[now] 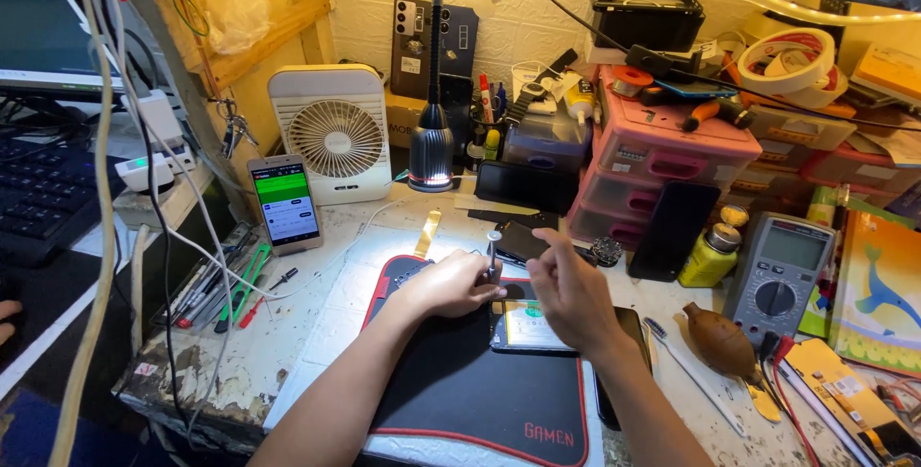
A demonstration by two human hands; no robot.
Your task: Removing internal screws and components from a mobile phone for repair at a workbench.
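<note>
Left hand pinches slim silver screwdriver, shaft upright, tip down at top left corner of opened phone with pale battery. Phone lies flat on black red-edged mat on bench, long axis running away from person. Right hand hovers over phone's far end, fingers loosely spread, holds nothing. Left hand nearer to screwdriver.

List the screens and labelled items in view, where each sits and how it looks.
Lit phone: leaning by the white fan, green and white display.
Multimeter: right of bench, grey, blank grey screen.
Monitor: top left, dark.
Opened phone: on the black mat under the left hand and right hand, pale label.
</note>
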